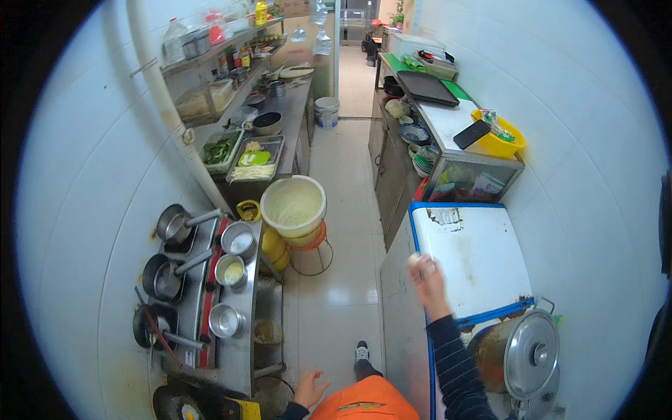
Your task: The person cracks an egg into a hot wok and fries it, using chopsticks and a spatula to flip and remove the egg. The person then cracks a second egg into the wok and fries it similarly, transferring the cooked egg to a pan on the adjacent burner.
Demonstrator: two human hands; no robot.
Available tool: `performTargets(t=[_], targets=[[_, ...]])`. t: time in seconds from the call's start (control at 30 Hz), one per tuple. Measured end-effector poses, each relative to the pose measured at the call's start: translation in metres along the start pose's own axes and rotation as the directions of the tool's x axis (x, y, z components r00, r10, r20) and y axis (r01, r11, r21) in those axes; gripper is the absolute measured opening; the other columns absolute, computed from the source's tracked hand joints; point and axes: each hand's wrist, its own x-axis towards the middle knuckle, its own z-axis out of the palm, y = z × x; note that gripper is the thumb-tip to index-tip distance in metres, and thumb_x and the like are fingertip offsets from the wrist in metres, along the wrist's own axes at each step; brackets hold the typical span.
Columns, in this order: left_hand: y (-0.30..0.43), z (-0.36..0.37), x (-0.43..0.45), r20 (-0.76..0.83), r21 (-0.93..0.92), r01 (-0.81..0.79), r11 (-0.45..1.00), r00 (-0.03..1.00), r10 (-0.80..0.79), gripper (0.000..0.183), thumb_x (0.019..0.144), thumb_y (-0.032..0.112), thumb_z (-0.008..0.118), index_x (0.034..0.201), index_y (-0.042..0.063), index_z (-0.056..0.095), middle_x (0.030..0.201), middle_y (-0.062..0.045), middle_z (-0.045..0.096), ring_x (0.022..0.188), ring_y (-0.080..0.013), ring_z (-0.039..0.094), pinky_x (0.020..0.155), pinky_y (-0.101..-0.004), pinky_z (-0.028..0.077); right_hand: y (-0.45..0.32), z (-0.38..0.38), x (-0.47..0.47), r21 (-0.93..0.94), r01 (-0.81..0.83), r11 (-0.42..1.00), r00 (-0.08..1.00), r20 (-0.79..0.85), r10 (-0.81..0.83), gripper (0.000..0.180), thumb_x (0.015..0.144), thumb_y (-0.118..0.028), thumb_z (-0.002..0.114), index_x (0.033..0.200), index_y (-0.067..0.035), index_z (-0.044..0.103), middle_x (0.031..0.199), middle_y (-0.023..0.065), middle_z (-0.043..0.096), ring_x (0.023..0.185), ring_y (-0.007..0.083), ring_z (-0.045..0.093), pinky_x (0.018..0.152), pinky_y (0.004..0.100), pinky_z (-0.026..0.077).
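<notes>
My right hand [429, 281] is raised over the left edge of a white chest freezer [483, 257] with blue trim. A small pale object [413, 259], blurred, is pinched in its fingertips; I cannot tell what it is. Low in the picture, my left hand [311, 389] hangs beside my orange apron [367, 401], fingers apart and holding nothing. The steel stove counter [239, 362] is nearest to it. A dark pan [181, 401] at the lower left holds what looks like an egg.
Handled saucepans [163, 278] stand on the burners, with several metal bowls [226, 320] alongside. A large tub [293, 205] rests on a stool [315, 257] by the tiled aisle. A lidded stockpot [533, 352] sits at right; a phone [471, 134] lies on the far cabinet.
</notes>
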Motion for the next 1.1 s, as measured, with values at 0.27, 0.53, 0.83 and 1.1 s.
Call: performTargets(t=[0.27,0.53,0.83,1.1], targets=[[-0.081,0.053,-0.034,0.080,-0.282,0.246,0.927,0.969,-0.233,0.043,0.094,0.033,0.070,0.119,-0.001,0.067,0.111,-0.020,0.072,0.102,-0.0307,0.068,0.092,-0.0419,0.053,-0.363,0.039,0.265,-0.321,0.384,0.866,0.866,-0.199,-0.458,0.025,0.099,-0.027,0.068,0.111,-0.009,0.056,0.097,0.0046,0.064,0.087,0.0147,0.065,0.072,0.0282,0.058],[-0.146,0.093,-0.007,0.183,-0.182,0.656,0.732,0.754,-0.631,0.045,0.093,0.039,0.070,0.117,0.000,0.070,0.115,-0.017,0.073,0.104,-0.0272,0.067,0.093,-0.0400,0.053,-0.039,0.032,0.141,-0.366,-0.003,0.931,0.942,0.312,0.125,0.020,0.096,-0.019,0.067,0.112,-0.007,0.064,0.095,0.0037,0.068,0.082,0.0127,0.065,0.072,0.0287,0.054],[-0.157,0.133,-0.103,0.170,-0.348,0.721,0.599,0.677,-0.716,0.037,0.095,0.032,0.065,0.113,0.000,0.068,0.106,-0.015,0.071,0.096,-0.0261,0.067,0.087,-0.0387,0.054,0.224,-0.162,-0.090,-0.791,0.607,-0.079,0.244,0.091,0.965,0.059,0.090,-0.052,0.069,0.126,-0.005,0.068,0.106,0.0105,0.072,0.082,0.0175,0.067,0.065,0.0335,0.055],[-0.183,0.187,-0.236,0.246,-0.558,0.735,0.386,0.590,-0.769,0.029,0.097,0.025,0.061,0.110,0.000,0.067,0.097,-0.013,0.070,0.089,-0.0251,0.067,0.081,-0.0376,0.054,0.231,-0.135,-0.128,-0.829,0.452,-0.329,-0.072,-0.401,0.913,0.050,0.092,-0.045,0.069,0.125,-0.007,0.069,0.100,0.0047,0.071,0.081,0.0149,0.065,0.072,0.0320,0.057]])
